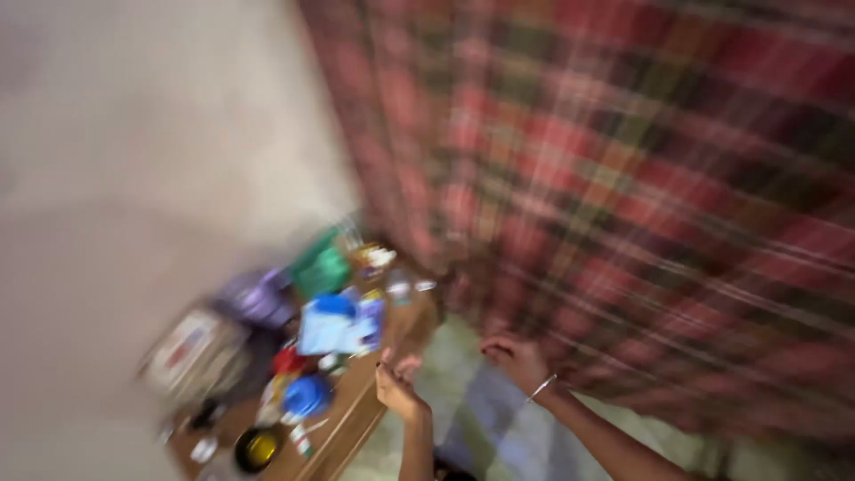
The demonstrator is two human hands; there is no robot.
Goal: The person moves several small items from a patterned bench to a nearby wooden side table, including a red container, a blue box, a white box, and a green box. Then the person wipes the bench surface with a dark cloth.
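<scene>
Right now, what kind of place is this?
Probably a room in a home, though the picture is blurred: a red plaid cloth hangs like a curtain, a wooden shelf is crowded with small containers, and the wall is plain.

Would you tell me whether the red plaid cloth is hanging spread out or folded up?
Spread out: the red plaid cloth fills most of the view as one broad sheet, and the right hand touches its lower edge. Blur hides finer folds.

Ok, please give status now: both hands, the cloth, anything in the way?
Right hand at lower edge of red plaid cloth, grip unclear in blur. Left hand raised, seems empty. Cluttered wooden table close at left.
</scene>
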